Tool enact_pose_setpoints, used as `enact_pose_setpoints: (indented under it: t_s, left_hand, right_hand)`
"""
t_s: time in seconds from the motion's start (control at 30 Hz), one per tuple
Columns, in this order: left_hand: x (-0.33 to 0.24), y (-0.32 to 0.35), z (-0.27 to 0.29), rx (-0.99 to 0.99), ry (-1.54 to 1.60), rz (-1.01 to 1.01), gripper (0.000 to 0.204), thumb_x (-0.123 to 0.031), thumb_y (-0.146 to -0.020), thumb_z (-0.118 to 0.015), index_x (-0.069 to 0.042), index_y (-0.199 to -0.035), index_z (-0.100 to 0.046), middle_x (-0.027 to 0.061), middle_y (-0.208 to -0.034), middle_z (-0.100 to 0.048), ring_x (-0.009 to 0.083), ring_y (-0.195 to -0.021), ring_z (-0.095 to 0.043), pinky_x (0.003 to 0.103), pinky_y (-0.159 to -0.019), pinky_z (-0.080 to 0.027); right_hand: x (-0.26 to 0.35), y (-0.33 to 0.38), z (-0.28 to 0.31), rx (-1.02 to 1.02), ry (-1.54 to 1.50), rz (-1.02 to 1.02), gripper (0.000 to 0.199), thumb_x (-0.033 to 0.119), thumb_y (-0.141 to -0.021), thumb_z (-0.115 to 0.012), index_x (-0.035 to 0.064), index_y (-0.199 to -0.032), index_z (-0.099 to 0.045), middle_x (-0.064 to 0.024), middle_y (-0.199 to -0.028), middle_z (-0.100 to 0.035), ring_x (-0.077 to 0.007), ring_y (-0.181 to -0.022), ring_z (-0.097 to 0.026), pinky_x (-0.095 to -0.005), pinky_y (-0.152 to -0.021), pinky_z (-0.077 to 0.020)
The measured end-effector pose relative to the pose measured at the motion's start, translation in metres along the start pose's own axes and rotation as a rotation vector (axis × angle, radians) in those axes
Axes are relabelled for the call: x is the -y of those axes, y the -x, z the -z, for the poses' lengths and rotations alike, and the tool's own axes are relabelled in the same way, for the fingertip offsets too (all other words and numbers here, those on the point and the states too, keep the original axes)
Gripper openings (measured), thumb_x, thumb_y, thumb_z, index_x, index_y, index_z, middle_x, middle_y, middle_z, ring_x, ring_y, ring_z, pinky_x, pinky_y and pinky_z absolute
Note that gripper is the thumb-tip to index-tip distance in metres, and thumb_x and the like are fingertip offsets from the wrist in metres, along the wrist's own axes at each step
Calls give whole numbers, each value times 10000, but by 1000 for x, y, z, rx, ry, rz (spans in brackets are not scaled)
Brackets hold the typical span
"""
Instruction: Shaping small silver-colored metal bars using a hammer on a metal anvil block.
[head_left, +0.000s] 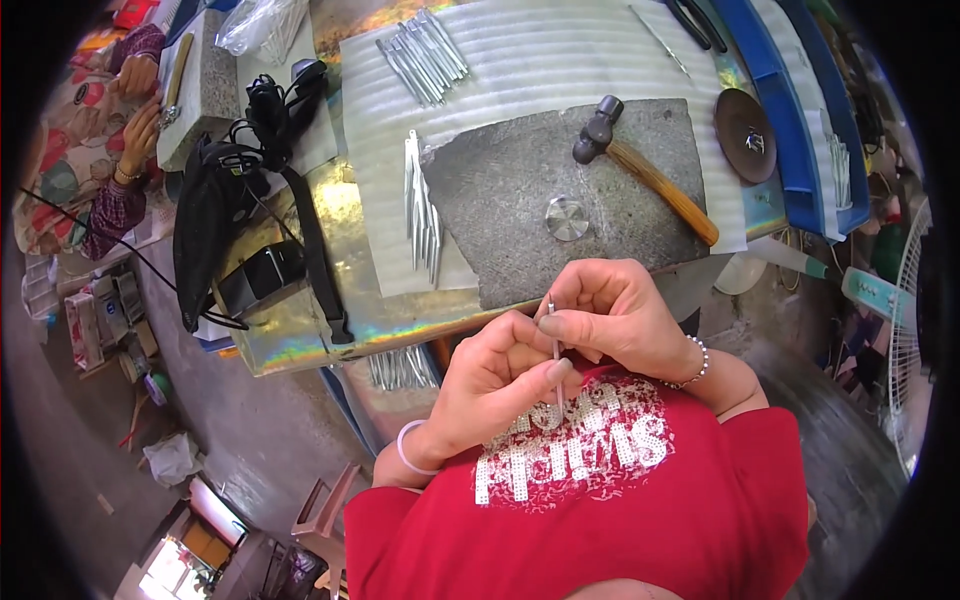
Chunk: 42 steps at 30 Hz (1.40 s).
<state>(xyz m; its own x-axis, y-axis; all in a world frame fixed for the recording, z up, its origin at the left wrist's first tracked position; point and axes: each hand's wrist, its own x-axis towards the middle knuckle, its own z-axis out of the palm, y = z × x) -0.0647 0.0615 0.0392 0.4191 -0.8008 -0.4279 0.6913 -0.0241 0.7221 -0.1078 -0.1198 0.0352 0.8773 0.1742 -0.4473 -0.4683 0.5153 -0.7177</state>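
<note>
Just in front of the table edge, my left hand (505,375) and my right hand (610,312) are close together, both pinching one thin silver metal rod (556,348). The right thumb and fingers grip its upper end; the left thumb and fingers hold it lower down, and its tip points toward my red shirt. Beyond my hands lies a grey stone slab (480,200), bearing a small round metal disc (567,218) and a ball-peen hammer (655,185) with a wooden handle. Left of the slab, several pointed silver rods (421,215) rest on white foam sheet (370,180).
More silver rods (424,55) lie at the back. Pliers (697,22), a brown round dish (745,135) and blue trays (790,120) line the right. A black bag (215,210) with cables sits at left, near another person's hands (140,130). A fan (908,340) stands at right.
</note>
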Motion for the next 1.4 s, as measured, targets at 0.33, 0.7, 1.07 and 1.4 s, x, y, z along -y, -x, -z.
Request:
enact_pose_setpoints:
  t_s: [0.33,0.7,1.07,1.4]
  left_hand:
    - [-6,-10,19,56,88,-30,115,35,-908,-471,20,-1011,-421,188,-805,-642,218,-763,-664,285,-680,-548]
    - [-17,-25,35,130,169,-107,158,25,-910,-474,-2,-1054,-417,182,-858,-641,215,-806,-661,260,-666,-531]
    - [-32,-33,35,101,256,-37,146,6,-900,-532,-3,-966,-402,123,-857,-623,151,-801,-634,255,-658,-520]
    - [-32,-32,29,59,256,-55,215,53,-851,-591,-12,-980,-431,81,-850,-598,117,-768,-615,232,-620,-502]
  right_hand:
    - [12,-19,-5,7,-11,-38,105,84,-877,-621,-3,-905,-570,-1,-768,-597,-32,-667,-556,-177,-552,-438]
    - [35,-41,-10,26,54,-39,92,56,-903,-570,-26,-940,-550,-28,-795,-601,-50,-667,-579,-190,-546,-462]
    - [43,-47,-11,-17,130,-17,96,60,-910,-546,-8,-975,-566,-8,-734,-575,-12,-546,-459,-162,-470,-349]
    - [48,-43,-9,36,195,-20,158,77,-926,-502,-26,-1009,-589,3,-773,-587,-25,-693,-500,-187,-587,-407]
